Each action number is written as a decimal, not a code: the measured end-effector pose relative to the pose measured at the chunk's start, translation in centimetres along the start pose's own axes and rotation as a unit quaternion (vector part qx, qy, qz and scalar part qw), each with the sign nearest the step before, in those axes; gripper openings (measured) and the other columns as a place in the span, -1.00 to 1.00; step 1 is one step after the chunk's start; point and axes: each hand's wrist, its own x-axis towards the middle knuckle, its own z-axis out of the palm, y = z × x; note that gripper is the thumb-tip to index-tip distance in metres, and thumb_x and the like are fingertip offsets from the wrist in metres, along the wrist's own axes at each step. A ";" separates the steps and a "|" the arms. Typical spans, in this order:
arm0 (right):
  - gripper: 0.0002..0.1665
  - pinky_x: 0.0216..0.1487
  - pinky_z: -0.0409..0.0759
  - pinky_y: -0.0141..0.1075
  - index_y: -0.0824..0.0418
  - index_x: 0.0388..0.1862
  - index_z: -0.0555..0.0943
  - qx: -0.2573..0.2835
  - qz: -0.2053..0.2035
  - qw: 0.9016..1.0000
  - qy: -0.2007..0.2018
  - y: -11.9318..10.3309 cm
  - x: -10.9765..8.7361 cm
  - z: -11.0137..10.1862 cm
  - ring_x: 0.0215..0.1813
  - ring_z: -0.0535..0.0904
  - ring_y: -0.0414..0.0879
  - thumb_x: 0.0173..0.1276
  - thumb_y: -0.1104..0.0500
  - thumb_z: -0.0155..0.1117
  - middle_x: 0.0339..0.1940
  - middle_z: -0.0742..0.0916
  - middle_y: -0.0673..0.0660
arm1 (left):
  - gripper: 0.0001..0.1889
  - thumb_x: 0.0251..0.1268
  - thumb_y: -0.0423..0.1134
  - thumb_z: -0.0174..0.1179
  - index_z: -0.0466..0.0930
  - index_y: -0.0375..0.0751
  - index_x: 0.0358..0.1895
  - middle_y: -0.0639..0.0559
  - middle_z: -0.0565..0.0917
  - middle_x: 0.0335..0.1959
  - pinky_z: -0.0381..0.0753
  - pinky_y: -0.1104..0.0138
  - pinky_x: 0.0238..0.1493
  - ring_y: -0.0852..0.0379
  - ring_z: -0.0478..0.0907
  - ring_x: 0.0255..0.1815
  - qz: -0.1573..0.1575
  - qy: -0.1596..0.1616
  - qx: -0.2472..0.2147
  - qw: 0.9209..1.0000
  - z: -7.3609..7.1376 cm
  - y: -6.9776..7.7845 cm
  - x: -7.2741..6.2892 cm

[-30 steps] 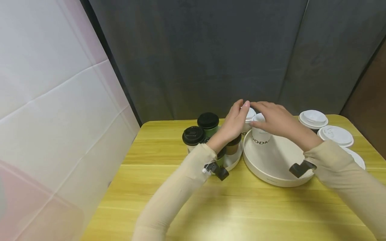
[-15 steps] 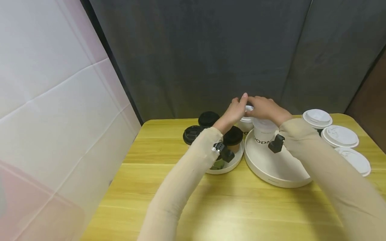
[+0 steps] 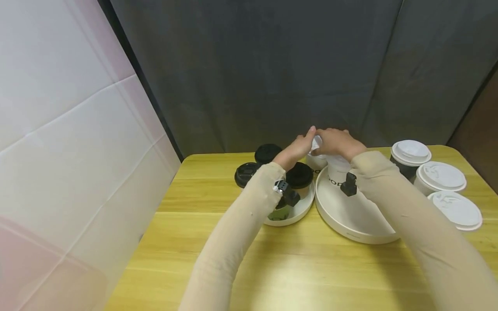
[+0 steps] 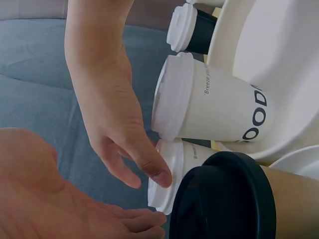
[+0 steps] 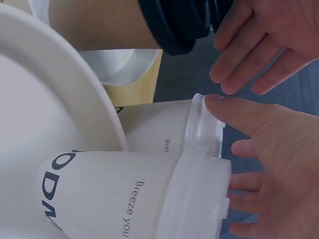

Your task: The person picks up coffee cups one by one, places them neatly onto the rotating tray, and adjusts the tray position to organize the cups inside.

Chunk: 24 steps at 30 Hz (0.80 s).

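**Tight space round the rear cup (image 5: 154,124)**

It stands just beyond the tray (image 3: 358,216), between the front cup (image 4: 222,102) and a black-lidded cup (image 3: 299,176). The right hand (image 3: 336,142) is loosely spread, thumb seemingly touching the lid (image 5: 204,128); the left hand (image 3: 297,151), fingers extended, holds nothing. Lifting by the lid could pop it off; sideways knuckles could topple the front cup.

You're in a partitioned booth-type setup; exact rm type unclear. Dark grey fabric backdrop (image 3: 249,73) hangs behind your wood-grain tabletop (image 3: 167,250), w/ white-&-pink panel (image 3: 70,129) on L, brown panel (image 3: 476,112) on R.
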 end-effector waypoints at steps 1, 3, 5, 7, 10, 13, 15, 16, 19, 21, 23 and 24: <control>-0.12 0.34 0.15 0.50 0.27 0.49 0.27 -0.002 0.000 1.000 0.000 0.0 0.0 0.1 0.38 0.39 0.39 0.31 -0.07 0.32 0.37 0.50 0.44 | -0.16 0.51 0.35 -0.56 -0.24 -0.16 0.62 -0.06 -0.20 0.67 -0.08 0.03 0.66 -0.01 -0.23 0.69 -0.003 -0.005 0.002 1.000 0.0 -0.1 0.0; -0.11 0.34 0.18 0.48 0.28 0.49 0.27 -0.006 0.000 1.000 -0.001 -0.1 -0.1 0.3 0.34 0.42 0.38 0.30 -0.07 0.33 0.33 0.53 0.44 | -0.16 0.51 0.35 -0.56 -0.24 -0.17 0.62 -0.06 -0.20 0.67 -0.10 0.04 0.67 -0.01 -0.24 0.69 -0.006 -0.015 0.004 1.000 0.0 -0.3 0.0; -0.09 0.32 0.21 0.45 0.30 0.49 0.26 -0.009 -0.001 1.000 0.000 -0.2 -0.2 0.5 0.32 0.45 0.37 0.30 -0.08 0.34 0.31 0.54 0.45 | -0.15 0.50 0.35 -0.56 -0.23 -0.17 0.62 -0.07 -0.18 0.67 -0.11 0.05 0.67 -0.01 -0.23 0.69 -0.008 -0.020 0.006 1.000 0.0 -0.5 0.0; -0.09 0.33 0.23 0.43 0.30 0.49 0.25 -0.013 0.003 1.000 0.000 -0.2 -0.3 0.7 0.32 0.45 0.36 0.31 -0.09 0.34 0.30 0.54 0.44 | -0.15 0.50 0.36 -0.56 -0.22 -0.19 0.61 -0.08 -0.17 0.67 -0.11 0.05 0.67 -0.02 -0.23 0.68 -0.007 -0.024 0.007 1.000 0.0 -0.6 0.0; -0.12 0.32 0.25 0.39 0.30 0.47 0.28 -0.017 0.005 1.000 0.001 -0.4 -0.3 0.9 0.32 0.44 0.35 0.31 -0.09 0.33 0.29 0.55 0.43 | -0.14 0.50 0.36 -0.55 -0.19 -0.19 0.61 -0.09 -0.15 0.66 -0.10 0.06 0.67 -0.03 -0.20 0.68 -0.007 -0.023 0.007 1.000 0.1 -0.7 -0.2; -0.15 0.31 0.28 0.36 0.32 0.44 0.31 -0.022 0.005 1.000 0.005 -0.5 -0.3 1.0 0.31 0.45 0.35 0.31 -0.08 0.33 0.28 0.56 0.43 | -0.14 0.50 0.37 -0.53 -0.18 -0.20 0.61 -0.10 -0.13 0.66 -0.09 0.06 0.67 -0.04 -0.18 0.68 -0.005 -0.027 0.003 1.000 0.2 -0.8 -0.2; -0.15 0.30 0.30 0.35 0.33 0.42 0.32 -0.025 0.004 1.000 0.009 -0.4 -0.3 1.1 0.30 0.46 0.35 0.30 -0.09 0.34 0.27 0.57 0.43 | -0.14 0.50 0.37 -0.53 -0.17 -0.20 0.61 -0.10 -0.13 0.66 -0.08 0.06 0.67 -0.05 -0.17 0.68 -0.004 -0.030 0.002 1.000 0.2 -0.9 -0.2; -0.14 0.30 0.30 0.34 0.33 0.43 0.32 -0.028 0.005 1.000 0.011 -0.4 -0.3 1.2 0.29 0.47 0.35 0.30 -0.09 0.34 0.27 0.57 0.43 | -0.14 0.49 0.37 -0.53 -0.17 -0.19 0.61 -0.09 -0.13 0.66 -0.07 0.06 0.67 -0.04 -0.17 0.68 -0.006 -0.032 0.002 0.999 0.3 -0.9 -0.2; -0.11 0.28 0.34 0.34 0.35 0.44 0.30 -0.037 0.003 0.999 0.017 -0.3 -0.3 1.3 0.26 0.50 0.36 0.30 -0.10 0.33 0.25 0.59 0.43 | -0.15 0.50 0.36 -0.53 -0.17 -0.16 0.61 -0.07 -0.15 0.67 -0.06 0.07 0.67 -0.02 -0.19 0.68 -0.008 -0.036 0.006 0.999 0.4 -1.0 -0.1; -0.10 0.27 0.35 0.33 0.34 0.45 0.29 -0.040 0.003 0.999 0.022 -0.2 -0.3 1.5 0.25 0.52 0.36 0.30 -0.11 0.33 0.23 0.60 0.42 | -0.16 0.50 0.36 -0.54 -0.17 -0.14 0.62 -0.06 -0.17 0.67 -0.07 0.06 0.67 -0.01 -0.21 0.68 -0.007 -0.038 0.010 0.999 0.4 -1.0 -0.1; -0.11 0.26 0.37 0.33 0.33 0.45 0.29 -0.041 0.002 0.999 0.027 -0.1 -0.3 1.6 0.23 0.53 0.35 0.30 -0.11 0.33 0.22 0.61 0.42 | -0.17 0.50 0.35 -0.54 -0.18 -0.13 0.62 -0.06 -0.18 0.67 -0.07 0.06 0.67 0.00 -0.22 0.68 -0.005 -0.040 0.012 0.999 0.4 -1.0 -0.1; -0.11 0.25 0.38 0.33 0.33 0.44 0.30 -0.040 0.001 0.999 0.029 -0.1 -0.3 1.6 0.22 0.53 0.35 0.30 -0.11 0.33 0.21 0.62 0.42 | -0.18 0.51 0.35 -0.53 -0.18 -0.13 0.62 -0.06 -0.18 0.67 -0.07 0.06 0.67 0.00 -0.22 0.68 -0.005 -0.040 0.012 0.999 0.4 -1.0 -0.1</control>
